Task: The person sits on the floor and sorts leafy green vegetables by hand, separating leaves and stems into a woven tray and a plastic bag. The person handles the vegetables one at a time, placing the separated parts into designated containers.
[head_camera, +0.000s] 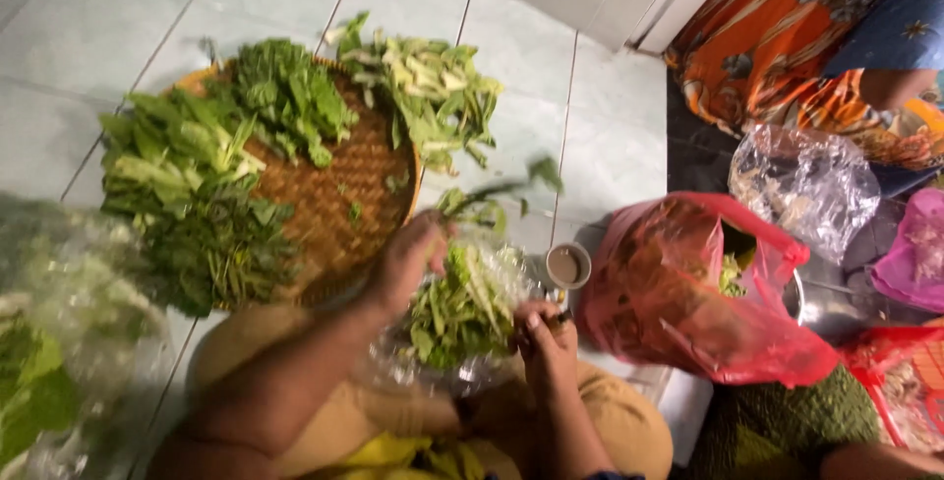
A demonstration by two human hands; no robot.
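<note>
My left hand (405,262) grips the stems of a leafy green sprig (492,195) just above a clear plastic bag of cut greens (462,308) that rests on my lap. My right hand (544,337) is closed on a small dark-handled knife (560,319) at the bag's right edge. A round woven bamboo tray (339,200) lies on the tiled floor ahead, with piles of leafy greens (211,170) on its left and far side.
A red plastic bag (688,293) with greens stands at my right, beside a small cup (568,266). A clear bag (804,180), a pink bag (914,254) and a seated person in orange patterned cloth (787,47) are further right. More bagged greens (59,342) blur at left.
</note>
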